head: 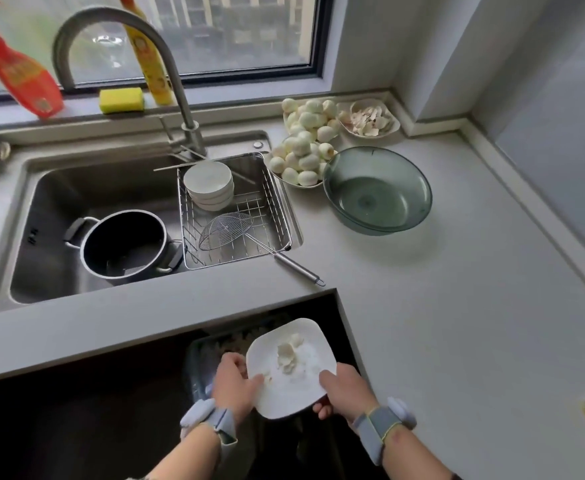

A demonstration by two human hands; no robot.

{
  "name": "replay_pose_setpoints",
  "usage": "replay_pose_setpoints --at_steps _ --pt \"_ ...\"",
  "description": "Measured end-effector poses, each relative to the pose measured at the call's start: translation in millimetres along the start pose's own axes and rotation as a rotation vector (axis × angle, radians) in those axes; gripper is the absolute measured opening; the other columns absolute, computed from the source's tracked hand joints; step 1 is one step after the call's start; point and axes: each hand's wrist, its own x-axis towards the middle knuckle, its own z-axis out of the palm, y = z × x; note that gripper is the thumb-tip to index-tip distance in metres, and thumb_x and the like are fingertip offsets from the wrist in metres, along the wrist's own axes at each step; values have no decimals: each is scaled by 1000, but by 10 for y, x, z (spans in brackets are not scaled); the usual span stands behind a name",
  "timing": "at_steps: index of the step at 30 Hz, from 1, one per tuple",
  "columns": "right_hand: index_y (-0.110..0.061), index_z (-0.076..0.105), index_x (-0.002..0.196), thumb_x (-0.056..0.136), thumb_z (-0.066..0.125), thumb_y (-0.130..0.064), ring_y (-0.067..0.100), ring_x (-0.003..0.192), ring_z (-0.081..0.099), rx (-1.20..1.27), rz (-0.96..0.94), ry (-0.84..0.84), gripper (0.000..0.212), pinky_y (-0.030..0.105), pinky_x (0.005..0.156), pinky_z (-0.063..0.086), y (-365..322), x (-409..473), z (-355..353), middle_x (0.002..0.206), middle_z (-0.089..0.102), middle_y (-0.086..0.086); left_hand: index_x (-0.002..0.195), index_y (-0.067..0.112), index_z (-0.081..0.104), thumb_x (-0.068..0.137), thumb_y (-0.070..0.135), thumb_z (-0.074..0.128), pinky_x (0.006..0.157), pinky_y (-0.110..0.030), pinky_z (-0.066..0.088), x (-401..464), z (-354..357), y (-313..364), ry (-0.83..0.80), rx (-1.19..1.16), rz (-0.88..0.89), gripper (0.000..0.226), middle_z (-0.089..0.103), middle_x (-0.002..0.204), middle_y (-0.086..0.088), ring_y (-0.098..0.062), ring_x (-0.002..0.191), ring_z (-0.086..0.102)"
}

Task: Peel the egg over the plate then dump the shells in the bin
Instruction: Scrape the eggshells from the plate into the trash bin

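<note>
Both hands hold the plate (292,393) below the counter (440,306) edge: left hand (237,384) grips the left rim with thumb on top near a shell crumb, other fingers hidden under the rim; right hand (344,389) clamps the near-right corner, thumb on top, fingertips showing underneath. Plate is tilted, far edge over the bin (201,358). Shells (289,355) sit mid-plate, loose pile. Bin is mostly hidden by plate and hands; only a dark rim and some pale scraps inside show, contents hard to make out. Wrist bands on both arms; forearms cut off by the bottom edge. On the counter at the back: two dishes of peeled eggs (301,150), a small dish of shells (370,119) beside them, a green bowl (377,192) just in front. Sink (59,202) holds a dark pot (124,245) and a wire rack (235,216) with stacked white bowls and a skimmer, its handle sticking out over the counter. Faucet (138,64) arcs above; sponge (121,100) on the sill.
</note>
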Motion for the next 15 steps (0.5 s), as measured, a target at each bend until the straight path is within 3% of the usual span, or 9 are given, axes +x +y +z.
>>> replay_pose_setpoints --at_steps 3,5,7,9,13,15 --pt "3 56 106 89 36 -13 20 43 62 -99 -4 -14 30 26 40 49 -106 50 -10 85 67 20 106 23 52 79 20 67 72 -29 46 -2 -1 85 94 112 157 31 57 98 4 -13 82 58" --pt "1 56 107 89 36 -15 21 43 61 -155 -20 -8 32 27 40 50 -164 54 4 83 69 20 103 26 60 84 18 60 75 -28 49 -56 22 180 -26 161 285 21 62 91 8 -11 82 60" --pt "2 57 106 86 37 -15 23 44 61 -194 -27 -5 33 29 41 50 -219 81 7 75 69 20 102 28 67 87 16 54 83 -27 49 -110 115 313 -246 213 379 24 69 91 8 -10 88 63" --pt "3 56 106 85 37 -17 26 46 61 -230 -25 -15 35 31 45 50 -259 96 17 67 68 18 106 28 69 87 15 49 88 -25 48 -168 202 428 -374 282 415 30 71 99 6 -11 96 63" --pt "2 57 106 82 36 -21 24 43 59 -303 -7 -35 39 27 46 48 -292 101 -23 60 67 14 119 28 62 94 16 42 92 -25 44 -70 273 500 -373 370 395 35 63 113 3 -15 105 60" --pt "1 58 103 79 35 -23 24 41 59 -310 -3 -49 42 25 44 46 -303 88 -52 59 67 14 113 24 61 98 17 39 93 -30 44 57 268 482 -413 422 362 28 57 113 -1 -22 110 59"
